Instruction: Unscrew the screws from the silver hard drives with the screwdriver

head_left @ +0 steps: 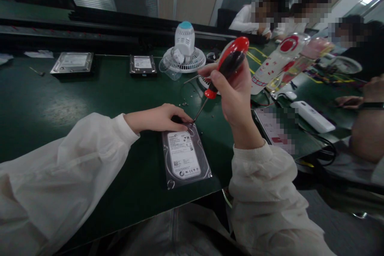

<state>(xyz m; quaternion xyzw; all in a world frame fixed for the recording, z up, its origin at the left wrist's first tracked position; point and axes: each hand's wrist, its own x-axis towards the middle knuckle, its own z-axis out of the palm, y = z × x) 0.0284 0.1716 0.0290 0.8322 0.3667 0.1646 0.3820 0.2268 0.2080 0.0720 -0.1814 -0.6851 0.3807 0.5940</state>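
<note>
A hard drive [184, 156] with a white label lies on the green table near its front edge. My left hand [163, 118] grips its far end, thumb on the top face and fingers along the far edge. In my right hand [235, 92] is a red and black screwdriver [231, 62], held tilted, its tip down at the drive's far right corner beside my left fingertips. A thin metal rod [191, 79] sticks out to the left from my right fingers; its kind is unclear. Several small screws [185, 104] lie beyond the drive.
Two more hard drives, one at far left [72, 63] and a smaller one [143, 65], lie near a white fan [184, 44]. On the right are a phone [270, 126], a white device [312, 116], a patterned bottle [276, 62] and cables. Other people sit behind and to the right.
</note>
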